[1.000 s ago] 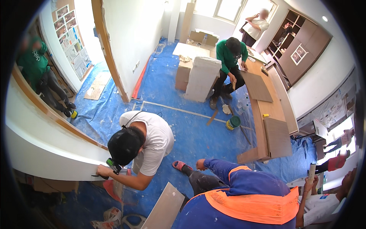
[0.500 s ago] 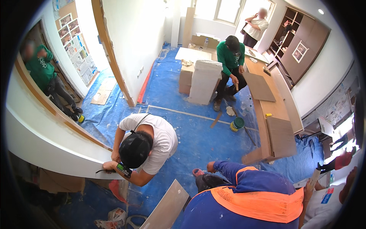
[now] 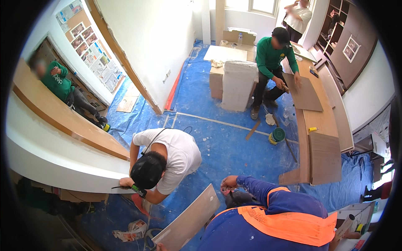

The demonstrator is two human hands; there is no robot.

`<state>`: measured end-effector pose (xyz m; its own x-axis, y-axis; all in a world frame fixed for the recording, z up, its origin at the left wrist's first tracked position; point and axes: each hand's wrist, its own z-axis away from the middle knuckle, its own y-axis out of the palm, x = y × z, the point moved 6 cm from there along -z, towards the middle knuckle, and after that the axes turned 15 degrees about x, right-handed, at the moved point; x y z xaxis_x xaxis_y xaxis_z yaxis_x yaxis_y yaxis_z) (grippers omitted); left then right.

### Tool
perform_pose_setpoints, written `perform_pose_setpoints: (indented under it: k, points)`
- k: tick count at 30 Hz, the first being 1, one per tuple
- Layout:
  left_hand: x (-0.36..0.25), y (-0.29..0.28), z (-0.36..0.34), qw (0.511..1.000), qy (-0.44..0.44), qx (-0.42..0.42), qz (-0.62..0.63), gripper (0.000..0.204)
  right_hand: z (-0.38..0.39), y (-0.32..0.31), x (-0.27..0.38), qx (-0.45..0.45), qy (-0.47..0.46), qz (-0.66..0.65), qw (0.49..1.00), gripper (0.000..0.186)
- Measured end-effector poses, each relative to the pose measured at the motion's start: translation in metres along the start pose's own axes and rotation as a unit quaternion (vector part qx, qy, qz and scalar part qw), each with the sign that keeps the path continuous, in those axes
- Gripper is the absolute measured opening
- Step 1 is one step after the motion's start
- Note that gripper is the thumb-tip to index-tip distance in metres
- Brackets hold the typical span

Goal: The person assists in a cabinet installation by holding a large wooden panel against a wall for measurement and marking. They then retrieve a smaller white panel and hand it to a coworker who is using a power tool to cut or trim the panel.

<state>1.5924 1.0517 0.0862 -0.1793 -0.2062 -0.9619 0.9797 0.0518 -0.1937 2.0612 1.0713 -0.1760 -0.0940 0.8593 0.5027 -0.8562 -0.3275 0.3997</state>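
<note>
Neither of my hands can be made out for certain. At the lower edge, a few fingertips (image 3: 160,247) touch the low end of a tilted grey-white board (image 3: 188,219); whose they are I cannot tell. Right beside the board bends a person in blue with an orange band (image 3: 284,226), one bare hand (image 3: 229,183) held out in front. To the left, a person in a white shirt and black cap (image 3: 167,154) leans over a long white panel (image 3: 71,171). That person's hand is on a green-and-black tool (image 3: 139,191) at the panel's end.
Blue sheeting (image 3: 226,146) covers the floor. A green bucket (image 3: 277,136) stands by a long wooden bench (image 3: 322,117). A person in green (image 3: 270,58) sits there with a brown board (image 3: 303,92). Another person in green (image 3: 58,81) is in the left doorway.
The view has shifted, so most of the room sits further right or lower. The seated person's hands have moved onto the brown board. Fingertips now show at the grey-white board's low end.
</note>
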Motion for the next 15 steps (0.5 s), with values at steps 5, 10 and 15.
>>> perform_pose_setpoints:
  k: [5, 10, 15]
  points:
    - [-0.043, 0.038, 0.038, 0.998, 0.021, 0.005, 0.056, 0.041, -0.001, -0.006, 0.014, 0.059, -0.024, 0.066, 0.996, 0.024]
    - [0.007, 0.021, 0.111, 0.985, -0.077, -0.149, 0.040, 0.034, 0.005, 0.012, 0.023, 0.236, -0.156, -0.005, 0.959, 0.025]
    - [-0.061, 0.031, 0.106, 0.989, 0.031, -0.140, -0.034, 0.039, 0.056, 0.055, 0.062, 0.200, -0.112, -0.094, 0.969, 0.021]
